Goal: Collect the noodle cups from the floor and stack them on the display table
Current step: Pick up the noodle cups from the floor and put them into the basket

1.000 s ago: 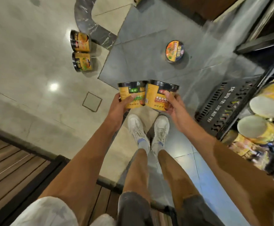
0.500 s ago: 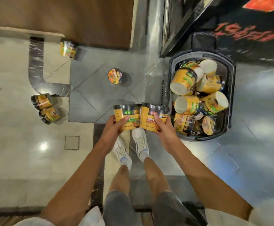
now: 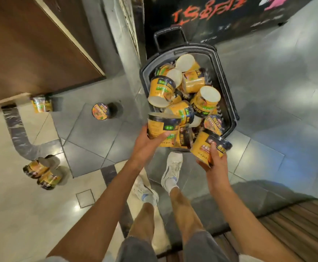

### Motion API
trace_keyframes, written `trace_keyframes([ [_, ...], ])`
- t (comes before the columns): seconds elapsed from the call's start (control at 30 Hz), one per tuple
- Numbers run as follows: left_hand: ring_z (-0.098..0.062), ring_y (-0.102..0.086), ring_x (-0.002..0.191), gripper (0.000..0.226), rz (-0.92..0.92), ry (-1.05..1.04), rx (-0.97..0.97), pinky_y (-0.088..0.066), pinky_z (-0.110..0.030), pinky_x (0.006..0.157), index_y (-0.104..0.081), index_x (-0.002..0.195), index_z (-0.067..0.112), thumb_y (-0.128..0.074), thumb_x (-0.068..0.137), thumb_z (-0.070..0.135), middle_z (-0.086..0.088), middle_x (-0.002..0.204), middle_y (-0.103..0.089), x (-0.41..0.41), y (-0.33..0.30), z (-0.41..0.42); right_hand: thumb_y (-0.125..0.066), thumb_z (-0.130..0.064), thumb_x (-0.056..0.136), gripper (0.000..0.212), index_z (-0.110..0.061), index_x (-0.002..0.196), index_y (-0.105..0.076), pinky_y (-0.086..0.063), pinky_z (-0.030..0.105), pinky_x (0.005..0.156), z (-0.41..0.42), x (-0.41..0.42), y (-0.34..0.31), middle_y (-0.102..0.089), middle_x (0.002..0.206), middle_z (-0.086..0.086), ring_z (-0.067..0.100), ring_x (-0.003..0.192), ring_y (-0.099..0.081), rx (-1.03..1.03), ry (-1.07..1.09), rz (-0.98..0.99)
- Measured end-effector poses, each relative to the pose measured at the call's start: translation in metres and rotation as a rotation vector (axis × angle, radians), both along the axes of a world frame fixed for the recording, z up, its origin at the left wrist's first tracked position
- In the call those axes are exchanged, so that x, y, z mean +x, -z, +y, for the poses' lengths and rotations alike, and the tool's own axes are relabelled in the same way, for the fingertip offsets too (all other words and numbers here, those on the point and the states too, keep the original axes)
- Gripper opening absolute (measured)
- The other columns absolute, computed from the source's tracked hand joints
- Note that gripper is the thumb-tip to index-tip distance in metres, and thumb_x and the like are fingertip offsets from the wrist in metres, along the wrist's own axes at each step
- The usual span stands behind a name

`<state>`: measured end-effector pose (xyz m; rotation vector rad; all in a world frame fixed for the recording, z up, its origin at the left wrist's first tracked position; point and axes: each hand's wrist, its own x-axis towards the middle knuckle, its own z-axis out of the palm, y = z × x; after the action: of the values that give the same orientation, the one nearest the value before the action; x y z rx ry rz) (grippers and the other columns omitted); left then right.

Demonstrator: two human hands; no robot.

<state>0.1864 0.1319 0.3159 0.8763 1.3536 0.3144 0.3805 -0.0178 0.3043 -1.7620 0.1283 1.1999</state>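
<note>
Now the left hand (image 3: 146, 146) holds a cup (image 3: 163, 126), fingers curled round its side, at the near edge of the basket (image 3: 228, 87). Its right hand (image 3: 215, 163) grips another cup (image 3: 208, 146) beside it. Four more cups (image 3: 100, 111) lie on the floor (image 3: 90, 137), far left.

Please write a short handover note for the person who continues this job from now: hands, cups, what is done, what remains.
Left hand grips one noodle cup. Right hand grips another cup. Both are held over the near end of the black basket, which already holds many cups.
Left on the floor: one upright cup, one by the wooden wall, two lying together.
No display table is in view; stacking is not started.
</note>
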Motion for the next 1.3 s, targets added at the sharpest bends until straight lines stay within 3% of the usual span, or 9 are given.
trace_keyframes([
  [0.13,0.001,-0.069,0.111,0.067,0.039,0.078,0.127,-0.058,-0.022,0.092,-0.054,0.142,0.023,-0.087,0.085,0.036,0.012,0.125,-0.072,0.060,0.005,0.039,-0.090,-0.077,0.051,0.113,-0.029,0.143,-0.045,-0.055,0.047,0.107,0.011,0.035,0.019,-0.072,0.130,-0.003,0.018,0.117,-0.071,-0.086,0.031,-0.015],
  [0.23,-0.015,-0.064,0.124,0.076,0.172,0.130,0.222,-0.053,-0.044,0.107,-0.052,0.142,0.025,-0.088,0.080,0.049,0.005,0.135,-0.067,0.101,0.019,0.073,-0.090,-0.063,0.069,0.097,-0.029,0.146,-0.042,-0.049,0.049,0.114,0.027,0.048,0.043,-0.067,0.136,-0.004,0.016,0.123,-0.067,-0.119,-0.074,-0.028],
  [0.33,-0.021,-0.063,0.123,0.080,0.342,0.208,0.346,-0.054,-0.047,0.105,-0.054,0.138,0.022,-0.086,0.074,0.059,0.001,0.131,-0.068,0.130,0.039,0.098,-0.088,-0.052,0.080,0.106,-0.022,0.161,-0.027,-0.042,0.050,0.119,0.044,0.053,0.075,-0.053,0.154,0.002,0.021,0.138,-0.055,-0.124,-0.159,-0.028],
  [0.47,-0.035,-0.048,0.137,0.089,0.559,0.426,0.386,-0.043,-0.048,0.112,-0.047,0.143,0.012,-0.079,0.079,0.065,-0.010,0.142,-0.058,0.152,0.065,0.112,-0.085,-0.066,0.075,0.128,-0.022,0.167,-0.006,-0.030,0.047,0.126,0.059,0.062,0.097,-0.026,0.171,0.004,0.024,0.155,-0.031,-0.223,-0.242,-0.074],
  [0.73,-0.037,-0.024,0.151,0.106,0.810,0.661,0.395,-0.036,-0.052,0.116,-0.036,0.155,0.011,-0.065,0.080,0.081,-0.014,0.164,-0.028,0.162,0.082,0.125,-0.094,-0.056,0.066,0.104,-0.024,0.149,-0.041,-0.047,0.048,0.114,0.044,0.073,0.105,-0.062,0.139,-0.001,0.021,0.131,-0.059,-0.231,-0.472,-0.210],
  [0.83,-0.037,-0.024,0.150,0.105,0.843,0.696,0.398,-0.036,-0.053,0.115,-0.038,0.152,0.012,-0.065,0.079,0.082,-0.014,0.164,-0.029,0.165,0.084,0.129,-0.092,-0.063,0.063,0.107,-0.026,0.149,-0.040,-0.047,0.049,0.114,0.049,0.072,0.104,-0.061,0.139,-0.001,0.023,0.132,-0.057,-0.274,-0.489,-0.251],
  [1.0,-0.037,-0.027,0.148,0.101,0.818,0.701,0.421,-0.034,-0.049,0.116,-0.042,0.148,0.008,-0.070,0.080,0.078,-0.015,0.159,-0.035,0.159,0.081,0.123,-0.098,-0.048,0.065,0.123,-0.021,0.162,-0.027,-0.039,0.051,0.121,0.045,0.078,0.091,-0.046,0.157,0.007,0.026,0.146,-0.044,-0.248,-0.429,-0.172],
  [1.13,-0.035,-0.038,0.137,0.076,0.776,0.613,0.513,-0.039,-0.046,0.112,-0.047,0.145,0.005,-0.065,0.095,0.060,-0.016,0.147,-0.043,0.132,0.063,0.115,-0.081,-0.055,0.082,0.091,-0.017,0.154,-0.040,-0.043,0.053,0.116,0.046,0.081,0.061,-0.052,0.148,0.012,0.028,0.140,-0.049,-0.231,-0.501,-0.362],
  [1.3,-0.036,-0.049,0.125,0.052,0.831,0.582,0.534,-0.046,-0.048,0.099,-0.051,0.137,0.006,-0.052,0.105,0.047,-0.018,0.132,-0.053,0.075,0.034,0.094,-0.052,-0.042,0.107,0.057,-0.009,0.154,-0.043,-0.037,0.044,0.115,0.067,0.062,0.014,-0.052,0.148,0.015,0.030,0.138,-0.045,-0.128,-0.900,-0.753],
])
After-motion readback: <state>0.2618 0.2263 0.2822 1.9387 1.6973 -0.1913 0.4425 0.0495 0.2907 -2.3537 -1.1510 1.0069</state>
